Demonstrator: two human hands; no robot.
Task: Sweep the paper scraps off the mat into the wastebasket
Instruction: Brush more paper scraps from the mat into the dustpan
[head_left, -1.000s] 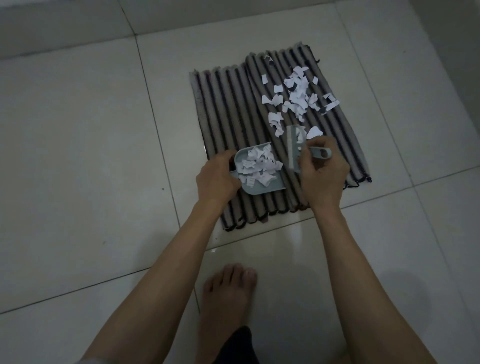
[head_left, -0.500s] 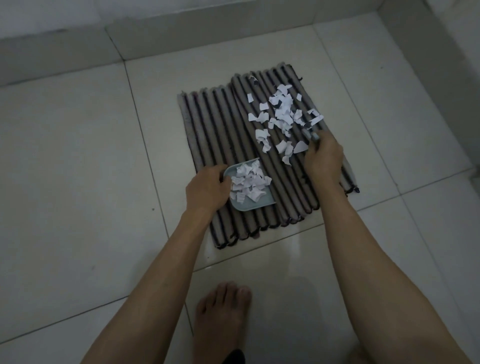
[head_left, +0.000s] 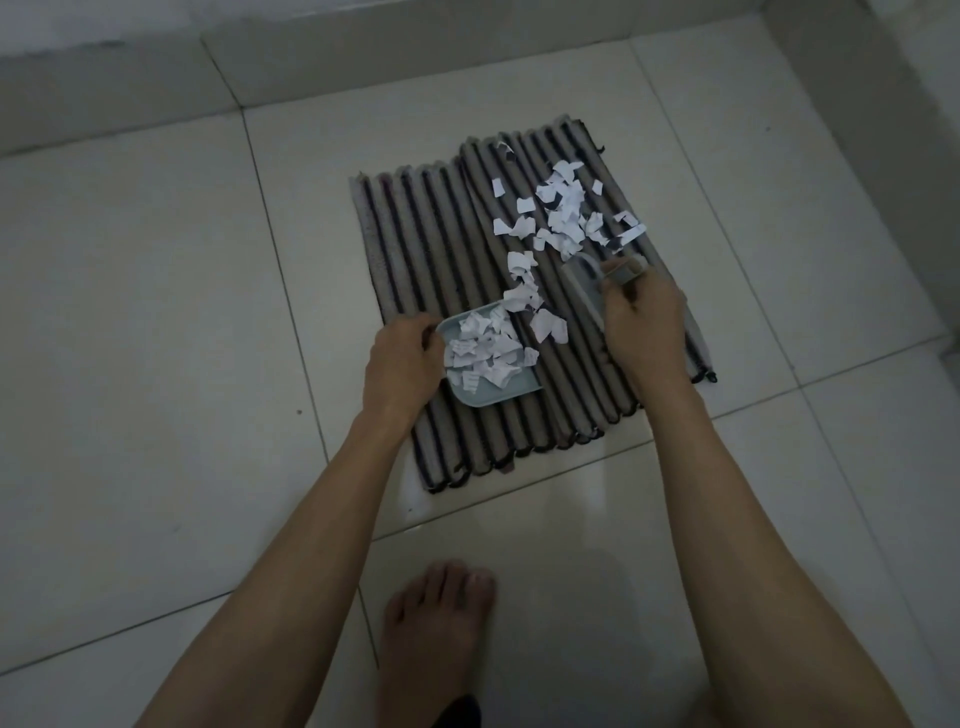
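Observation:
A striped brown and black mat lies on the tiled floor. White paper scraps are scattered over its right half. My left hand grips the left end of a small pale blue dustpan, which rests on the mat and holds several scraps. My right hand grips the handle of a small grey hand brush, just right of a few loose scraps near the pan's mouth. No wastebasket is in view.
Pale floor tiles surround the mat. A raised tiled ledge runs along the back and another along the right. My bare foot stands on the floor just below the mat.
The right hand drew the brush back from the far scrap pile toward the dustpan, bringing a few scraps with it. The left hand kept its hold on the dustpan.

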